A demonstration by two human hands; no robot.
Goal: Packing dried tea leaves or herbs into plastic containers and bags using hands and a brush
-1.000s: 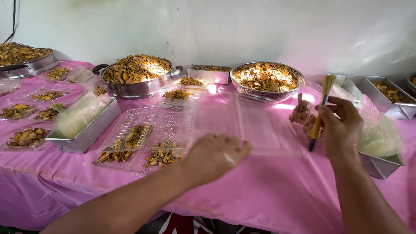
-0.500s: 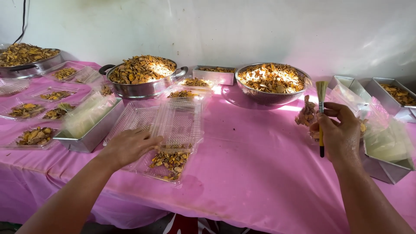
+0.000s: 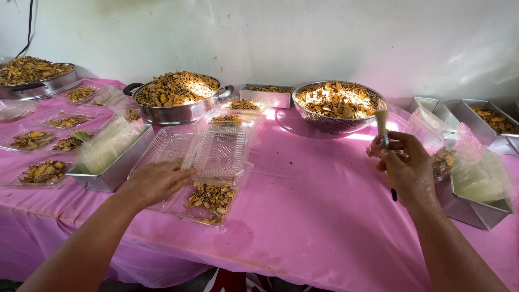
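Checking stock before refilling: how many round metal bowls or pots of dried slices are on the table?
3: a basin at far left, partly cut off; a handled pot at centre-left; a mesh bowl right of centre. More could sit outside the picture.

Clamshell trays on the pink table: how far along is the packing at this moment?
Done: several filled trays lie at the far left. In hand: the left hand rests on an open clamshell with chips in its near half, lid up; the right hand holds a brush. Left: an empty tray beside it, and the pot and colander are heaped full.
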